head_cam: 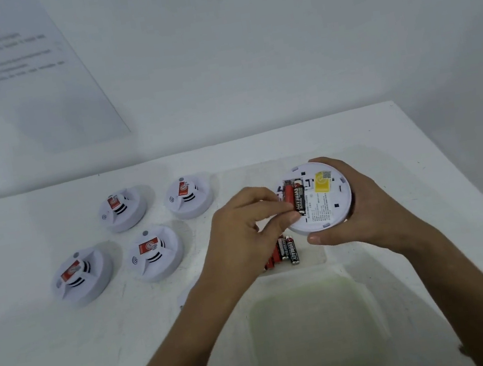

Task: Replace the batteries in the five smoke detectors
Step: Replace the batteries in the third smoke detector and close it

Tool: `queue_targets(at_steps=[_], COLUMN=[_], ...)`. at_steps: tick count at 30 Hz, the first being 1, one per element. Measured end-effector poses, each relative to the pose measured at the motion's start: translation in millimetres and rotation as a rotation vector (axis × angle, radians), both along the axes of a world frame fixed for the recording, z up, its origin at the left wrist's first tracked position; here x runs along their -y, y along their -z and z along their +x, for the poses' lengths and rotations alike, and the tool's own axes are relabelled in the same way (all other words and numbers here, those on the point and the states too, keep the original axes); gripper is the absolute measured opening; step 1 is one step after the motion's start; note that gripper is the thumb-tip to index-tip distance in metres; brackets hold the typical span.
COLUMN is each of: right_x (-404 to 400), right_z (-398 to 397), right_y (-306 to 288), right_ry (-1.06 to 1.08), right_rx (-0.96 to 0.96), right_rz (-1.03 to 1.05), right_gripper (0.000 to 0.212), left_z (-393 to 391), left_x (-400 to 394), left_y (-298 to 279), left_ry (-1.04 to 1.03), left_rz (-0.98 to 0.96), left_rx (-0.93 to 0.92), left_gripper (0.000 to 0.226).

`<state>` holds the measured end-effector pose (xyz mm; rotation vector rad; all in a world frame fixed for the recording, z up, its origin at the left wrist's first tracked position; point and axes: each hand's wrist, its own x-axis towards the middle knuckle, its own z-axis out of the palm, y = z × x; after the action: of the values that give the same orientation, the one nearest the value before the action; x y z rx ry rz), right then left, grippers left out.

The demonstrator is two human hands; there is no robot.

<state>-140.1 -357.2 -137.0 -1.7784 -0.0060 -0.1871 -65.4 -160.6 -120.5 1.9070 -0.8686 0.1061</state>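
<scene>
My right hand (360,209) grips a white round smoke detector (321,199) with its back side up, held above the table. Its open battery slot holds a red battery (288,196) and a black Eveready battery (299,197). My left hand (250,228) pinches the near end of those batteries with fingertips and thumb. Several loose red and black batteries (284,250) lie in a clear container below the hands. Four more white detectors stand face up at the left: (122,208), (189,195), (156,252), (81,275).
A clear plastic container (317,260) sits under the hands, and a pale greenish container (315,328) stands nearer to me. A small white piece (183,298) peeks out beside my left forearm. A printed sheet (12,60) hangs on the wall. The table's right edge (468,177) runs diagonally.
</scene>
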Motion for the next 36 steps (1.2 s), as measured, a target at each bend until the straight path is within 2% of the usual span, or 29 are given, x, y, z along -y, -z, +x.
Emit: queue_targets(at_steps=[2,6,8,10,16,21,23,26,28,30,32,36], right_x=[-4,-15,-22,-29,-45,-53,-53,-51,-48,-48,-50,-57], right_z=[0,0,0,1,15,28,30,29,27,26,26,25], right_y=[-2,-4,-3,-2,-1,1,2,4,3,2,2,4], right_ry=[-0.024,-0.077,-0.095,-0.108,-0.2,-0.232,-0.235,-0.246,-0.253,-0.26,-0.273,-0.283], right_rx=[-0.003,-0.004,-0.008,-0.005,-0.007,-0.009,-0.007,-0.033,-0.047,-0.053,-0.068,-0.07], right_rz=[0.008,0.029,0.042,0.054,0.031,0.024,0.005,-0.003,-0.003,-0.004,-0.005,-0.046], right_gripper=[0.091,0.093,0.093,0.092,0.095,0.095,0.096,0.1,0.101,0.101,0.101,0.098], left_z=[-1,0,0,0,-6,-8,-7,-6,-8,-10,-12,-12], left_x=[-6,-22,-29,-35,-52,-64,-78,-111,-129,-141,-146,-149], left_y=[-8,-24,-27,-27,-20,-14,-8,15,34,50,59,63], left_ry=[-0.044,-0.036,-0.016,-0.031,-0.111,-0.218,-0.286,-0.398,-0.405,-0.382,-0.355,-0.334], left_rz=[-0.006,0.024,0.046,0.042,-0.133,-0.096,-0.01,0.329,0.562,0.712,0.792,0.792], left_rx=[-0.195,-0.668,-0.793,-0.832,-0.866,-0.72,-0.644,-0.426,-0.37,-0.387,-0.383,-0.361], left_gripper=[0.02,0.066,0.077,0.079,0.057,0.046,0.043,0.048,0.061,0.077,0.085,0.078])
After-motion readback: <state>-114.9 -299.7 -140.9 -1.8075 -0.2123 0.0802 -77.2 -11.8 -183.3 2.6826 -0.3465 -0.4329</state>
